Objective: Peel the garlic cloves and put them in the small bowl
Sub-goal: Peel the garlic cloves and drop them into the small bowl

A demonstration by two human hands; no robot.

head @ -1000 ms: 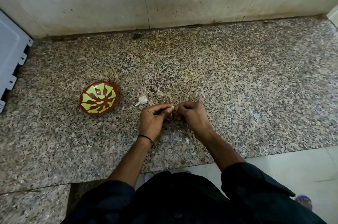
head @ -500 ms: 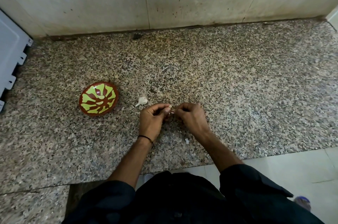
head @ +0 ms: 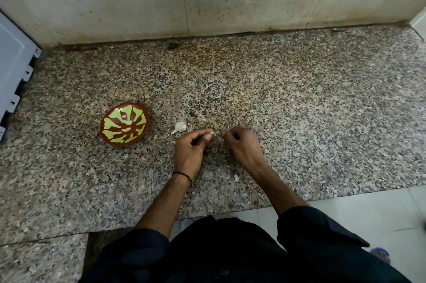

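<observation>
At the far left edge a pale grey panel (head: 11, 70) with a stepped edge stands against the speckled granite counter (head: 299, 109). Right of it, well apart, sits the small bowl (head: 124, 124), red-brown with yellow-green markings, tipped a little toward the camera; two pale peeled pieces (head: 126, 126) lie inside it near the middle. Just right of the bowl, apart from it, a white garlic piece (head: 179, 127) with a stem rests on the counter, near the knuckles of the left hand (head: 191, 150) but not touching them. That hand, a dark thread (head: 183, 175) round its wrist, is curled with thumb and forefinger pressed together on a small garlic clove (head: 211, 133), which shows only as a pale tip poking out at the fingertips, just above the thumbnail. A narrow gap separates it from the right hand (head: 242, 147), whose fingers are curled inward; it is slightly blurred, and whether it pinches a scrap of skin cannot be told. Below the right wrist a white flake of peel (head: 236, 178) lies on the granite near the counter's front edge, with pale floor tiles (head: 368, 209) beyond
</observation>
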